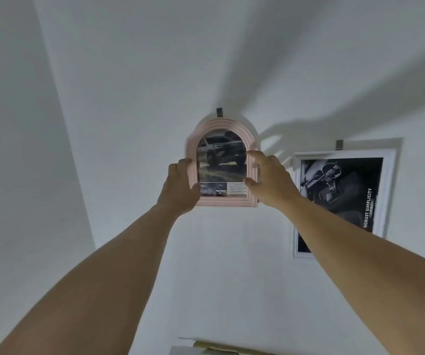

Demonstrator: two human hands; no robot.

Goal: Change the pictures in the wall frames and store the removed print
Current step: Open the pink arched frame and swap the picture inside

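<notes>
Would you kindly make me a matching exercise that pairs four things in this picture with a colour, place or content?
Column one:
1 arched frame
2 rectangular frame
3 hook over the arch
4 arch's print

Column two:
A black
B white, off to the right
C pink
D shows a vehicle

Pairs: 1-C, 2-B, 3-A, 4-D.

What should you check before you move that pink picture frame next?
1. Left hand grips the pink frame at its left edge: ok.
2. Right hand holds the right edge, thumb on the front: ok.
3. Frame's top hanging on or free of the dark hook just above it: cannot tell.
4. Car print sits inside the frame: ok.
5. White frame next door stays apart from the pink one: ok.
</notes>
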